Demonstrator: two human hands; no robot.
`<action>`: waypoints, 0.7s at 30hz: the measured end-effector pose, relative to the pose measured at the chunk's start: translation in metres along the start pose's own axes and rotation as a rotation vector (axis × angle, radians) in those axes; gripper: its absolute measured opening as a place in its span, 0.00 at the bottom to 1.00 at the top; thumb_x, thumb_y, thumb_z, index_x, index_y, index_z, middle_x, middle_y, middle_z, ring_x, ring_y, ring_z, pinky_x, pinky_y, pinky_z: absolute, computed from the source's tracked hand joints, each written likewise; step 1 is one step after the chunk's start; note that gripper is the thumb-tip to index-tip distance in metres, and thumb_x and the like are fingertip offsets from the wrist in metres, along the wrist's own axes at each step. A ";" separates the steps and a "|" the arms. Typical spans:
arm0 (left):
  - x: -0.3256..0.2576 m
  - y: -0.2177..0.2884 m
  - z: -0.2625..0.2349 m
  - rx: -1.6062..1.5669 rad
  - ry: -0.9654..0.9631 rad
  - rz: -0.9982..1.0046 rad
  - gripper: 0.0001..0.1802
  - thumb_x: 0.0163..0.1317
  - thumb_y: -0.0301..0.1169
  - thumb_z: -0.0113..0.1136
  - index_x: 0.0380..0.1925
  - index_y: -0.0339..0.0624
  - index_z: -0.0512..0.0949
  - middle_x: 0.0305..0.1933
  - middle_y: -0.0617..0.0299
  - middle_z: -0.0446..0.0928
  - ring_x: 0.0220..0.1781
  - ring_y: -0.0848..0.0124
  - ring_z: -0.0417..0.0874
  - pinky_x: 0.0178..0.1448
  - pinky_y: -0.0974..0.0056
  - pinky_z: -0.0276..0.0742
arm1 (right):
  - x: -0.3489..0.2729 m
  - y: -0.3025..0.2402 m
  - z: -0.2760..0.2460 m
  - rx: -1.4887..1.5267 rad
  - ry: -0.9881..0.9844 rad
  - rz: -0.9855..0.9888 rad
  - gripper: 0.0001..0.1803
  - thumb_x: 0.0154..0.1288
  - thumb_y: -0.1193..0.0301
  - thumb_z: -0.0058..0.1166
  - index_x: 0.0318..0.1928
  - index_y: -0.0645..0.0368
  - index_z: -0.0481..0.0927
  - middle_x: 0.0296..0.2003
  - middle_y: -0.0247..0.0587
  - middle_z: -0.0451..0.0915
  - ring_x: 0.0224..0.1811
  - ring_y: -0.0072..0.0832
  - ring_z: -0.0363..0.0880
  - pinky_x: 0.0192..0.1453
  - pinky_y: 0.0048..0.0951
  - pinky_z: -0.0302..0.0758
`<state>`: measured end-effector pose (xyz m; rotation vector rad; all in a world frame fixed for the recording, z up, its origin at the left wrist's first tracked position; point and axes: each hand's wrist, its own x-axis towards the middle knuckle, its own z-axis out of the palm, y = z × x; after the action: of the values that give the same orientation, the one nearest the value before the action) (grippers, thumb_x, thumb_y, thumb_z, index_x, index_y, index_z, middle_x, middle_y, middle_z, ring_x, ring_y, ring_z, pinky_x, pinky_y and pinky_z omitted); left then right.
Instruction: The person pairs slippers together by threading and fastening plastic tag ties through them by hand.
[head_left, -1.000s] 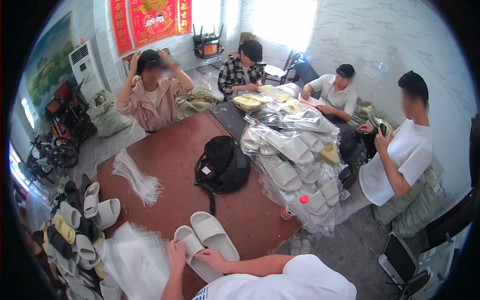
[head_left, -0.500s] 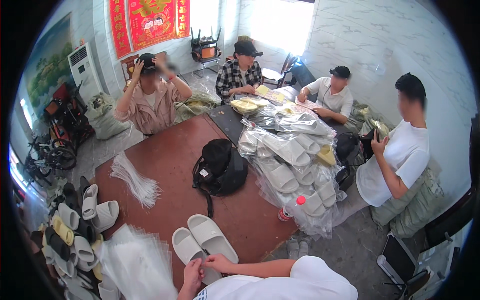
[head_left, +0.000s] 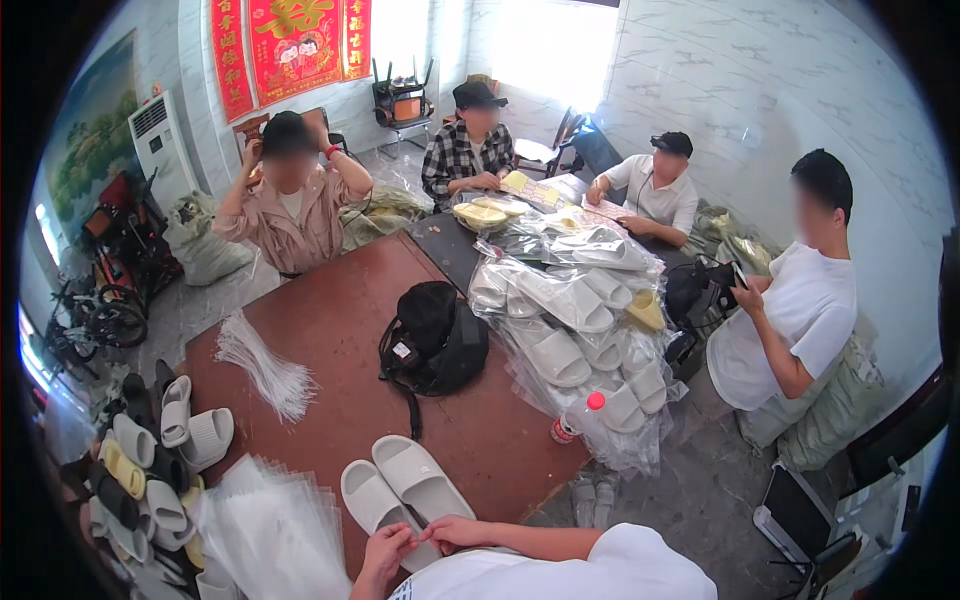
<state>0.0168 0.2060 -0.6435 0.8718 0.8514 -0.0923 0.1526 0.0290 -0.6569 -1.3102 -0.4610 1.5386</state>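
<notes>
**Left hand (head_left: 390, 552) and right hand (head_left: 452, 533) close together over grey slides (head_left: 421, 474)**

The left forearm slants up from the lower edge, its fingers curled inward; the right forearm lies nearly level, its bent fingers pointing toward the left. Both hands are partly closed, fingertips near each other; whether they pinch anything thin, I cannot tell. The slides lie side by side on the brown surface (head_left: 340, 290), beneath and just beyond the hands, which partly hide their near ends. Clear plastic bags (head_left: 265, 530) lie left of the hands, a black bag (head_left: 450, 350) farther beyond them.
</notes>
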 end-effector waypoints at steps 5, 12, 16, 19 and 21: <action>0.001 -0.001 0.001 -0.015 -0.013 -0.006 0.10 0.67 0.24 0.61 0.46 0.31 0.77 0.39 0.55 0.81 0.37 0.64 0.86 0.46 0.60 0.88 | 0.004 0.002 -0.014 -0.589 -0.029 -0.185 0.20 0.70 0.69 0.45 0.57 0.57 0.82 0.28 0.35 0.81 0.32 0.22 0.80 0.36 0.28 0.77; -0.003 -0.002 0.001 -0.061 -0.048 -0.042 0.10 0.67 0.24 0.61 0.46 0.32 0.76 0.40 0.53 0.81 0.37 0.63 0.86 0.46 0.60 0.89 | -0.005 -0.013 -0.008 -0.629 0.107 -0.228 0.18 0.70 0.71 0.51 0.57 0.59 0.82 0.34 0.39 0.85 0.35 0.23 0.83 0.39 0.28 0.79; 0.001 -0.006 0.002 -0.070 -0.057 -0.047 0.10 0.67 0.25 0.61 0.46 0.33 0.75 0.39 0.54 0.82 0.37 0.63 0.86 0.46 0.60 0.89 | -0.011 -0.028 0.003 -0.181 0.170 -0.046 0.14 0.69 0.72 0.56 0.52 0.62 0.82 0.34 0.39 0.85 0.33 0.23 0.83 0.37 0.25 0.80; 0.000 -0.003 0.009 -0.109 -0.040 -0.031 0.08 0.67 0.25 0.61 0.44 0.35 0.75 0.38 0.55 0.82 0.37 0.65 0.86 0.46 0.60 0.89 | -0.012 -0.030 0.005 -0.057 0.248 -0.020 0.10 0.69 0.72 0.59 0.47 0.64 0.83 0.31 0.38 0.84 0.29 0.23 0.82 0.34 0.26 0.81; 0.002 -0.005 0.011 -0.109 -0.036 -0.023 0.08 0.67 0.25 0.61 0.44 0.35 0.75 0.38 0.55 0.82 0.38 0.65 0.86 0.45 0.60 0.89 | -0.011 -0.026 0.001 0.025 0.226 -0.008 0.09 0.69 0.70 0.60 0.43 0.63 0.81 0.30 0.37 0.83 0.29 0.23 0.82 0.34 0.26 0.81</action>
<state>0.0234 0.1960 -0.6443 0.7561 0.8257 -0.0804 0.1623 0.0309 -0.6303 -1.4405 -0.3020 1.3656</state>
